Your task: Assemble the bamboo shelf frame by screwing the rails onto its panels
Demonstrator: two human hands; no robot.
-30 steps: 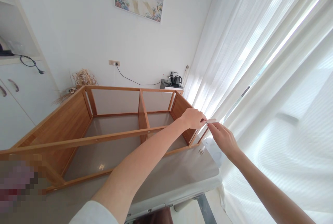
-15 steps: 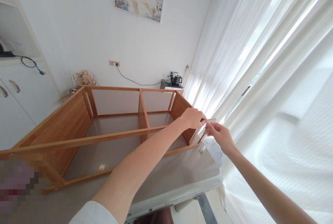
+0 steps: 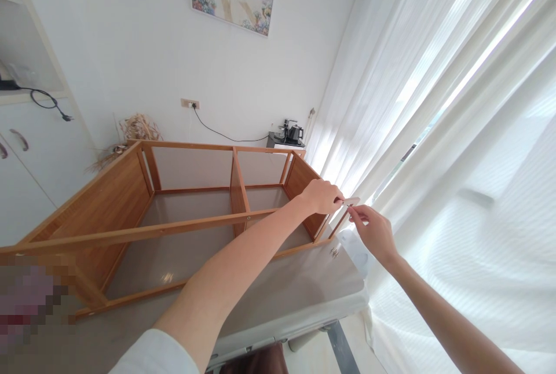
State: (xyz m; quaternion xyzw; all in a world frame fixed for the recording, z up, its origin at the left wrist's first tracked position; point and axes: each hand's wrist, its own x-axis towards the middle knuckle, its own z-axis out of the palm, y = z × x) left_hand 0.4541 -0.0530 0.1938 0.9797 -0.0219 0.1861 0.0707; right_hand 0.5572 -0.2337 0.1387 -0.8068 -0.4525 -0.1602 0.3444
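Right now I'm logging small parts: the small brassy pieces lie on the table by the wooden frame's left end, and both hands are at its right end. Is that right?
No: the head view shows the small brassy pieces by the right end of the wooden frame, on the table. Left hand and right hand are there, as you said.

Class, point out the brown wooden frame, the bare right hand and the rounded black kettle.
Brown wooden frame (image 3: 237, 195): head view, on its middle divider.
Bare right hand (image 3: 376, 227): head view, on its back.
Rounded black kettle (image 3: 296, 133): head view, on its body.
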